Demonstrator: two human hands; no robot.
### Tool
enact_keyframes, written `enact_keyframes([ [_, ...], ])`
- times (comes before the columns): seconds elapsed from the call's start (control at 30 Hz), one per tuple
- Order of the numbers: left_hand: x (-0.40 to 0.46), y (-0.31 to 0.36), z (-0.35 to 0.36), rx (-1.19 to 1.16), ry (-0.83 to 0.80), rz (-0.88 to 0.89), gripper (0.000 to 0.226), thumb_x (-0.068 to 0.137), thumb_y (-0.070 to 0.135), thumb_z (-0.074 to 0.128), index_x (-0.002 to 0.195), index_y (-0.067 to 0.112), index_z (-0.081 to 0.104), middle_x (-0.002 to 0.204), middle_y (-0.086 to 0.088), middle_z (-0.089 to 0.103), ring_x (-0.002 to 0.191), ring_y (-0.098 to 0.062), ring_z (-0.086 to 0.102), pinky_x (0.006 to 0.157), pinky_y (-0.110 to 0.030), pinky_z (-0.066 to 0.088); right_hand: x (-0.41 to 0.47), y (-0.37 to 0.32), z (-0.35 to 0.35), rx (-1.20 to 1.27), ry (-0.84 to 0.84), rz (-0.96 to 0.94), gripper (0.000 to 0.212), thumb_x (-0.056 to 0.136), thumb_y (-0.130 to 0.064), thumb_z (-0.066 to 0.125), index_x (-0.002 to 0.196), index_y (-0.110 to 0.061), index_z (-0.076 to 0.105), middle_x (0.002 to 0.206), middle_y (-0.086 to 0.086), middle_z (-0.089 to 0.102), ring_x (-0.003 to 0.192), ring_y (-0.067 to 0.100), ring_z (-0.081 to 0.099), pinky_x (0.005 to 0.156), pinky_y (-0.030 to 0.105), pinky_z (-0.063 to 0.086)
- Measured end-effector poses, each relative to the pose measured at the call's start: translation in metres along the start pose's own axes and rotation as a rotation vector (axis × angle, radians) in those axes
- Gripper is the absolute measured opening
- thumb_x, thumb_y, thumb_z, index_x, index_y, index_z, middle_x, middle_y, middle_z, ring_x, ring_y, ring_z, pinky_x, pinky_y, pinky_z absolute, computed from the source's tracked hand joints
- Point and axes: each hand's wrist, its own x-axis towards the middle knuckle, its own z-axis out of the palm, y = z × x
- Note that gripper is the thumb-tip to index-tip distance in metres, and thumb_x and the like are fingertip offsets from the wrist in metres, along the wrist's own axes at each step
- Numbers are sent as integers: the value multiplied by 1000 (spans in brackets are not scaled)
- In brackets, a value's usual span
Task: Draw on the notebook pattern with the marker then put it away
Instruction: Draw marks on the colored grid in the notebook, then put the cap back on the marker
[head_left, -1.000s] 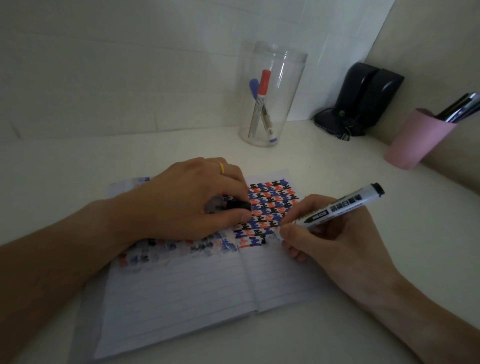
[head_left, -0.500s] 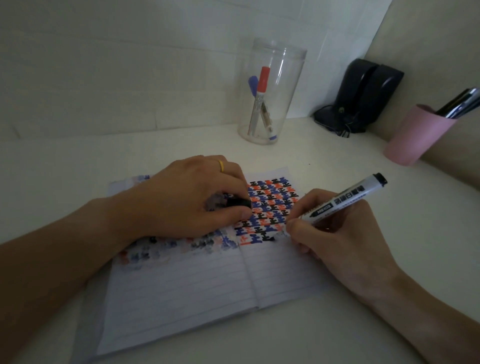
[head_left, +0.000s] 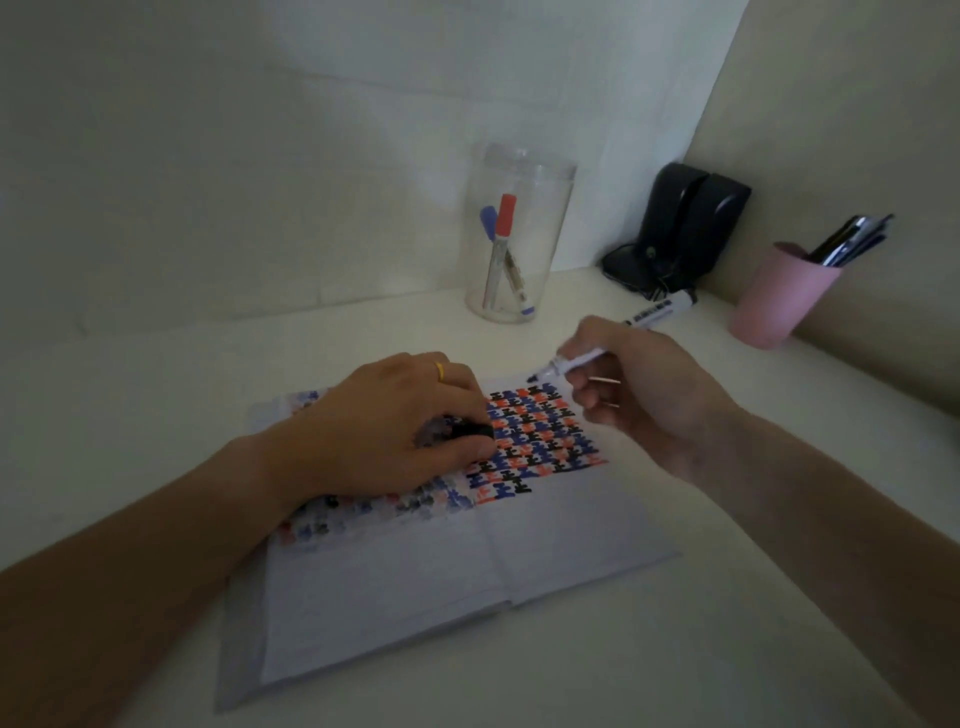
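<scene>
An open lined notebook (head_left: 415, 587) lies on the white desk, its upper part filled with a black, blue and red pattern (head_left: 540, 441). My left hand (head_left: 395, 431) presses on the left page and pinches a small black marker cap (head_left: 470, 431). My right hand (head_left: 639, 384) holds a white marker (head_left: 613, 338) with black tip, lifted above the top right corner of the pattern. The tip points left and down and is off the paper.
A clear plastic jar (head_left: 519, 239) with a red-capped and a blue-capped marker stands behind the notebook. A black object (head_left: 680, 228) sits in the corner. A pink cup (head_left: 779, 296) with pens is at the right by the wall.
My right hand has lifted the marker from the lower right edge of the pattern and moved it up and away to the pattern's top corner. My left hand stays put.
</scene>
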Motion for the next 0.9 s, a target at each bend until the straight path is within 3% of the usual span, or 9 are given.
enact_keyframes([
  [0.17,-1,-1,2,-13,2,-37,37,97,57,48,109,31,70,107,14,69,96,-8,61,85,-33,51,11,31,10,266,115,-155,21,85,-5,65,67,-15,63,56,4,54,49,18,46,45,26,35],
  [0.3,0,-4,4,-181,155,-167,31,97,51,50,108,31,70,100,19,70,94,4,63,81,-11,44,18,48,1,357,84,-220,5,85,-5,73,83,-9,71,59,5,58,53,16,51,44,24,41],
  [0.37,1,-5,3,-253,260,-256,31,94,49,50,114,34,70,105,25,69,102,8,62,84,-5,43,21,50,-3,391,67,-222,8,84,-7,75,92,-5,74,60,5,58,54,15,51,47,24,42],
  [0.47,1,-9,3,-373,336,-334,31,96,42,53,124,37,66,108,21,67,107,0,63,89,-11,48,23,50,-4,499,57,-211,15,85,-7,70,98,0,76,66,8,66,61,18,59,59,27,49],
  [0.57,-2,-12,0,-439,333,-371,35,102,24,51,133,38,61,103,21,64,103,-3,62,85,-9,46,22,48,-6,581,7,-193,35,75,-20,65,101,1,76,77,15,74,65,20,68,68,30,52],
  [0.63,-2,-12,0,-461,313,-380,38,102,21,51,135,38,59,108,20,65,103,-3,63,86,-10,47,22,47,-5,547,-1,-196,30,80,-19,63,101,-2,75,86,21,78,69,22,72,72,33,54],
  [0.73,-3,-11,0,-499,328,-423,33,98,24,60,126,40,65,115,16,73,105,-5,69,93,-17,54,20,45,-3,479,6,-217,22,75,-17,72,93,-5,74,90,24,79,73,23,75,70,31,56],
  [0.83,-2,-11,1,-570,350,-454,22,93,24,69,112,35,68,106,10,77,96,-13,73,91,-26,58,16,44,-2,417,-12,-249,27,60,-24,83,83,-11,81,87,21,80,74,21,76,63,23,60],
  [0.9,-3,-10,1,-602,356,-460,18,91,24,72,106,33,68,101,9,77,91,-14,73,88,-29,59,15,45,-3,408,-17,-261,30,60,-28,79,83,-11,82,87,21,80,75,22,75,63,21,59],
])
